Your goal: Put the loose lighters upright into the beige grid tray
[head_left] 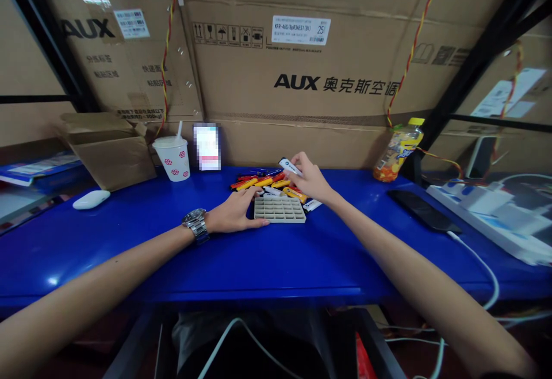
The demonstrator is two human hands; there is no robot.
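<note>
My right hand [305, 176] is closed on a white marker-like stick [290, 166] with a dark end and printing. It holds the stick tilted above a pile of similar sticks [261, 182] in yellow, red, white and black. In front of the pile, a beige compartment tray [280, 211] lies on the blue table. My left hand [233, 211], below a metal watch [196, 224], grips the tray's left side, thumb at the near edge and fingers at the far corner. Another white stick [311, 205] lies by the tray's right edge. No sticks show in the visible compartments.
A paper cup with a straw [173, 159], a lit phone [207, 146], a white earbud case [91, 199] and a brown paper bag [110, 152] are left. Rightward are a drink bottle [397, 152], a dark phone [422, 211] and a power strip [483, 224]. Large cartons [241, 74] stand behind.
</note>
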